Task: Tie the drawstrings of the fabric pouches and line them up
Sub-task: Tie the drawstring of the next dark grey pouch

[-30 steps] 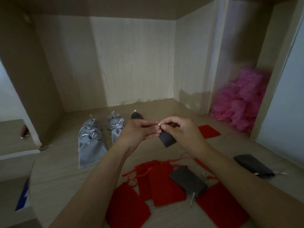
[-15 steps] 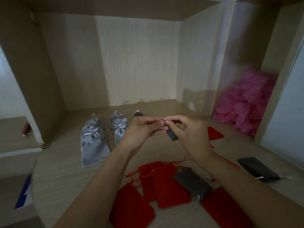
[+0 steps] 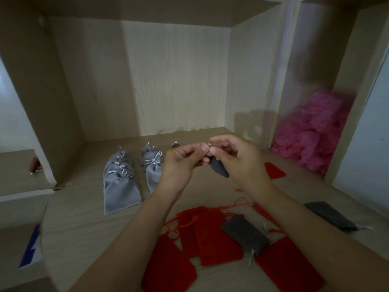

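Pouch (image 3: 219, 168) still btw left hand (image 3: 179, 163), right hand (image 3: 242, 161)

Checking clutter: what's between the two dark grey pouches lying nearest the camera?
Head view: the right forearm crosses that stretch; a red drawstring shows beside the nearer dark grey pouch.

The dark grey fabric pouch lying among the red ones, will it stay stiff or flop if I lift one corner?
Probably floppy: the flat dark grey fabric pouch matches the held dark pouch, which droops limply. Likely light, since it lies thin and looks empty. Its silver drawstring would probably trail.
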Demonstrator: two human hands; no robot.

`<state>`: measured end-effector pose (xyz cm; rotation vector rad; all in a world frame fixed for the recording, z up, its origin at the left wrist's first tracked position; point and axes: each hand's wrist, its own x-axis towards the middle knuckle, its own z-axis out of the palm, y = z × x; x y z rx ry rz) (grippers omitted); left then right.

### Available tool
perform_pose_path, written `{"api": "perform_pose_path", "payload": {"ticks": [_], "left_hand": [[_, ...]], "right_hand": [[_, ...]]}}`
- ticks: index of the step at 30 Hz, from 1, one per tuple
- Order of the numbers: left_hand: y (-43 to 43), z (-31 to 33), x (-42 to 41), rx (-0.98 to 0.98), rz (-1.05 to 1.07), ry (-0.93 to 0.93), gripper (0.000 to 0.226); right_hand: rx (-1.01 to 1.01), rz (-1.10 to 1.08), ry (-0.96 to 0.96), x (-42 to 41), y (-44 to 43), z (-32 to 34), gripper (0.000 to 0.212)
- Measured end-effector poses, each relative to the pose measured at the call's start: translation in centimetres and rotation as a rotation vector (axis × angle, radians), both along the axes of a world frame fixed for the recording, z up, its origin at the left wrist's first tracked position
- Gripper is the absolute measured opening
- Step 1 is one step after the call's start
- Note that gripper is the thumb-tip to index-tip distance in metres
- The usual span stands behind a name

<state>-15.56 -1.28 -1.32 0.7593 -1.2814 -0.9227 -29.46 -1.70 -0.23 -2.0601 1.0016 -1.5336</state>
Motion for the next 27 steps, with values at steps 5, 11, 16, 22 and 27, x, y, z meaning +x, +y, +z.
{"api": "perform_pose_path", "payload": {"ticks": [5,11,16,22,27], "left_hand": [[0.0,-0.1,0.1,-0.009,-0.059,-0.099,0.021],[0.5,0.0,-0.4,0.002,-0.119,-0.123,0.021],[0.2,-0.1,-0.4,0.038,-0.023,-0.047,0.015],[0.1,-0.2,0.1,0.039,-0.032,-0.066,0.018],[0.3,-0.6,-1.2,0.012,0.128,-0.05,0.02]], "right_hand": [[0.385,0.334,-0.112,-1.3,-0.7,1.0,0.006],[0.425,0.444,-0.037,-2.4,-1.3,1.0,0.003],[0.134,0.213,0.128,-1.6,-1.2,0.5,0.011],[0.154,0.134,0.035,-1.2,-0.6,1.1,0.015],[0.176,0.017,0.193,-0.9,-0.5,1.0,0.012]]}}
